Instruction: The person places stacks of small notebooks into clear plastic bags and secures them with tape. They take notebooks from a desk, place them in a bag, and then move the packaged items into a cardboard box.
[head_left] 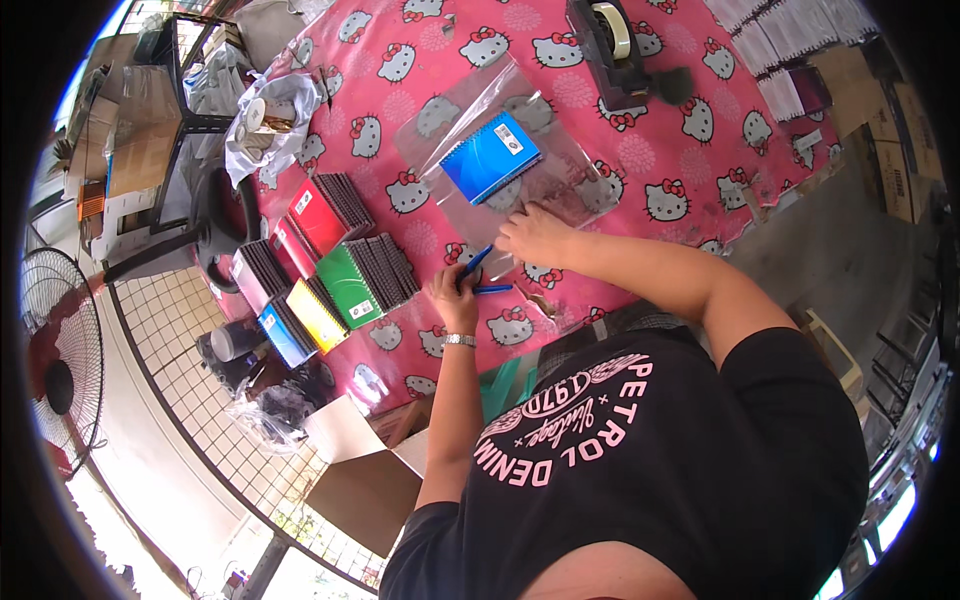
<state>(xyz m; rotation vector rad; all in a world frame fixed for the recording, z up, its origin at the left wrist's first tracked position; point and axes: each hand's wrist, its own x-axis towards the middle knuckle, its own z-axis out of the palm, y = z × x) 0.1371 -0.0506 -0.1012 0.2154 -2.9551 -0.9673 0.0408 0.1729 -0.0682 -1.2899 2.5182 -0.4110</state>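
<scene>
My left hand (455, 300), with a metal watch at its wrist, is closed around what looks like a pair of blue scissors (479, 261). Their two blue arms spread apart toward the plastic; the grip is hidden in my fingers. My right hand (535, 236) has its fingers curled on the near part of a clear plastic bag (577, 165), just below a blue notebook (491, 158). This spiral-bound notebook lies tilted on or inside the plastic; I cannot tell which. A small torn scrap (537, 301) lies near the table's front edge.
Stacked spiral notebooks, red (319, 218), green (349, 288), yellow (317, 314) and others, stand left on the pink patterned tablecloth (635, 155). A black tape dispenser (613, 60) sits at the back, more notebooks (795, 38) far right. A fan (62, 370) stands far left, an open carton (365, 495) below.
</scene>
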